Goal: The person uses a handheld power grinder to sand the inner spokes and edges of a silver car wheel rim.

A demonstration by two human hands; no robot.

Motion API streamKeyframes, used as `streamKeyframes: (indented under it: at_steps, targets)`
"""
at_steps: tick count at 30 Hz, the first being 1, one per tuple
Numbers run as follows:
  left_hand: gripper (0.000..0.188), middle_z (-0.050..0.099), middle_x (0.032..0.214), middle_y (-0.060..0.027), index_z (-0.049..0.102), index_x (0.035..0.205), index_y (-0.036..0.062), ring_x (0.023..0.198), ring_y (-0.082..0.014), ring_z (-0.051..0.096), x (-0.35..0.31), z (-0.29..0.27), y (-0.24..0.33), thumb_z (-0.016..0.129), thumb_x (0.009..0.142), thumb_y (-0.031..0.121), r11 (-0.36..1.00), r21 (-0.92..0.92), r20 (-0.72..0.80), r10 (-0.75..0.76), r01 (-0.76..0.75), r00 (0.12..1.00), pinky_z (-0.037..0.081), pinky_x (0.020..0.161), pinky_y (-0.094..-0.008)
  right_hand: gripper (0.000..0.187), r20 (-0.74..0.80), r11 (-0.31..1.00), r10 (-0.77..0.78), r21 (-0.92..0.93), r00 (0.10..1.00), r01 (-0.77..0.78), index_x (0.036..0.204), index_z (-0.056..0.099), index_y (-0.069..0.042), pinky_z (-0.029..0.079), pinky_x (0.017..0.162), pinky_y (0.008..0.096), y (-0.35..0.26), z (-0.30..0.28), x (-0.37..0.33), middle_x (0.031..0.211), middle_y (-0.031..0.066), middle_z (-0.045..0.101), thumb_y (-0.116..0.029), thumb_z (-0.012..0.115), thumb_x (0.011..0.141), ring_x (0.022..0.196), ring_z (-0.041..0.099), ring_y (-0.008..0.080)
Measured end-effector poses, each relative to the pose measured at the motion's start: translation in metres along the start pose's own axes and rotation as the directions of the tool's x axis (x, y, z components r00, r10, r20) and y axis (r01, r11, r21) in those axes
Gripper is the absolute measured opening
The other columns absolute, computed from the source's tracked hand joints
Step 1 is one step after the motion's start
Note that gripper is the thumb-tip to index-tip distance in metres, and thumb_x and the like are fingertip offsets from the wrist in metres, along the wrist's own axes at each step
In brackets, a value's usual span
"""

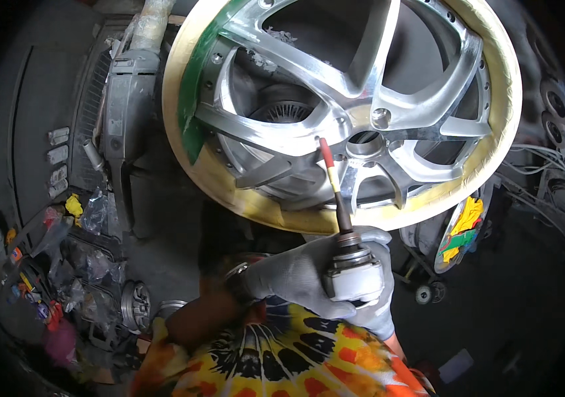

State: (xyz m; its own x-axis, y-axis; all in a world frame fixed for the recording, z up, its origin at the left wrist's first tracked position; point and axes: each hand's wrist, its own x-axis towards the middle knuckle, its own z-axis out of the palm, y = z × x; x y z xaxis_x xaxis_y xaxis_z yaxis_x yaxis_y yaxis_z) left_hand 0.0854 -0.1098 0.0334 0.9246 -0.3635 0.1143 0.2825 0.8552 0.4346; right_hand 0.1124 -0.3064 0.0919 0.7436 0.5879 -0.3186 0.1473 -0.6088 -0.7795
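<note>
Both my hands wear grey gloves and are closed round a die grinder point(355, 281) with a pale housing. My left hand point(295, 278) wraps it from the left, and a watch point(237, 270) sits on that wrist. My right hand point(380, 321) grips it from the right and below, partly hidden by the housing. The grinder's slim red-tipped bit point(326, 152) points away from me, its end at a spoke near the hub of a silver alloy wheel point(282, 135); whether it touches cannot be told. Cream masking point(508, 119) covers the rim, with green tape point(193, 126) at its left.
A grey machine point(130, 112) stands left of the wheel. Plastic bags point(97, 264) and mixed clutter lie at the lower left, beside a smaller wheel point(135, 306). Yellow cloth point(467, 215) and a caster point(423, 294) are at the right, below pale cables point(537, 159).
</note>
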Motion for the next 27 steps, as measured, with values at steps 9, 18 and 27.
streamKeyframes:
  at_steps: [9, 18, 27]
  targets:
    - [0.051, 0.062, 0.111, -0.0006, 0.056, 0.122, 0.0065, 0.104, -0.013, 0.058, -0.018, -0.013, -0.009, 0.082, 0.078, 0.01, 0.927, 0.355, 0.038, 0.113, -0.119, 0.993, 0.045, 0.105, -0.0329, 0.079, 0.035, 0.998, 0.052, 0.016, 0.998, -0.053, 0.134, 0.052, 0.0, 0.054, 0.095, 0.0402, -0.01, 0.01, 0.004, 0.126, 0.0205, 0.062, -0.025, 0.093, 0.07, 0.111, 0.067, 0.0329]
    - [0.086, 0.064, 0.128, -0.0083, 0.047, 0.145, 0.0021, 0.123, -0.0185, 0.06, -0.076, -0.016, 0.008, 0.091, 0.072, 0.01, 0.776, 0.628, -0.146, 0.046, 0.057, 0.988, 0.047, 0.109, -0.0365, 0.076, 0.121, 0.961, -0.085, 0.272, 0.989, 0.05, 0.136, 0.054, -0.001, 0.051, 0.1, 0.0408, -0.021, 0.047, 0.031, 0.128, 0.0176, 0.061, -0.031, 0.088, 0.074, 0.114, 0.066, 0.0306]
    - [0.063, 0.061, 0.117, -0.005, 0.046, 0.137, 0.0051, 0.115, -0.0157, 0.06, -0.047, 0.048, 0.019, 0.082, 0.086, 0.013, 0.983, 0.181, -0.101, 0.006, 0.012, 0.995, 0.041, 0.112, -0.0385, 0.079, -0.057, 0.945, -0.008, 0.325, 0.998, 0.026, 0.139, 0.052, 0.001, 0.05, 0.101, 0.0389, -0.029, 0.038, -0.024, 0.129, 0.0172, 0.062, -0.019, 0.09, 0.072, 0.114, 0.065, 0.0281]
